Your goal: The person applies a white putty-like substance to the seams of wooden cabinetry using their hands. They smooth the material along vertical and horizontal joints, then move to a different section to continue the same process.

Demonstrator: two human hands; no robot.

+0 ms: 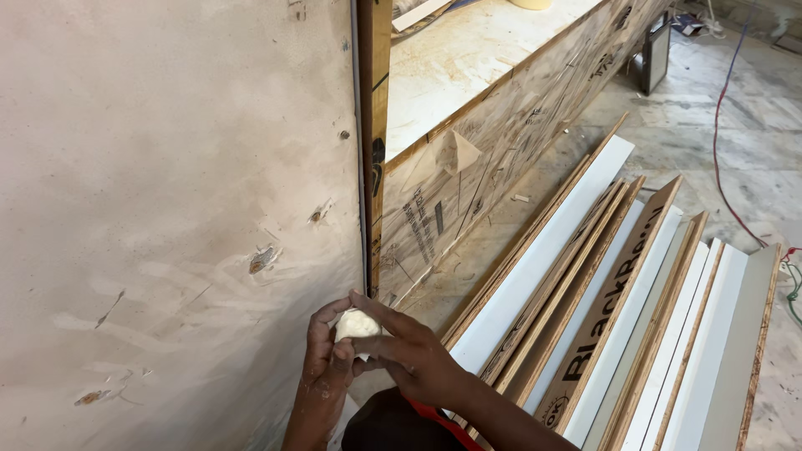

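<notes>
Both hands (368,351) pinch a white, lumpy putty ball (357,324)

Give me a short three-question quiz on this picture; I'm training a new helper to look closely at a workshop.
1. True or false: both hands hold the white lump.
2. What leans in a row at the right? A) laminated boards B) pipes C) ladders
3. Which side of the lump is the big filler-smeared panel on?

Key: 1 true. 2 A, laminated boards. 3 The left.
</notes>
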